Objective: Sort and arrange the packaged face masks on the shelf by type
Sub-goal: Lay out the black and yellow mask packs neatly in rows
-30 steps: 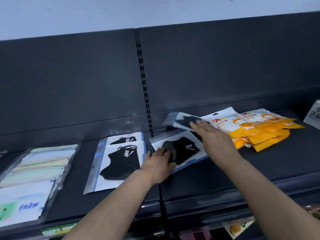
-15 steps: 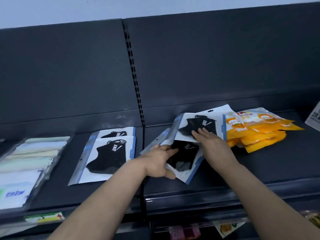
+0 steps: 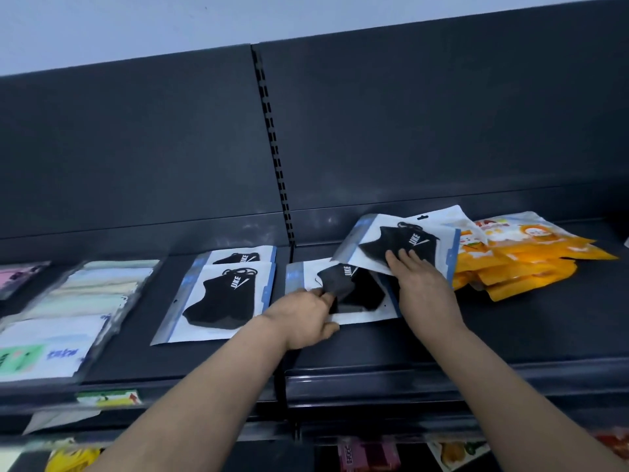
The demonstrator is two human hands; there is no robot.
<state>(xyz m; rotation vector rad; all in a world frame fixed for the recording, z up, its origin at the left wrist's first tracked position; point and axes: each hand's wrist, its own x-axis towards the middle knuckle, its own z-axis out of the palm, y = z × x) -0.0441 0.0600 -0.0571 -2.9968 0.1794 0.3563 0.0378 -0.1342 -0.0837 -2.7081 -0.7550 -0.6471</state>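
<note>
Gripping the lower pack (image 3: 364,296) by its near-left edge, the left hand (image 3: 306,318) looks ready to slide it onto the black pile (image 3: 224,298) just to its left. The right hand (image 3: 422,284), fingers straight and flat, presses the upper pack (image 3: 401,241), which lies tilted across the lower one, likely steadying it. Right of and beyond that hand, orange packs (image 3: 517,264) sit apart on the shelf (image 3: 510,328), being another type.

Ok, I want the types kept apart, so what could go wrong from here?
The upper white packet with a black mask, under the right hand, overlaps the pile of orange and yellow packets; sliding it may drag them askew. The left hand pinches only the edge of the lower white black-mask packet, so that glossy packet could slip from the grip.
</note>
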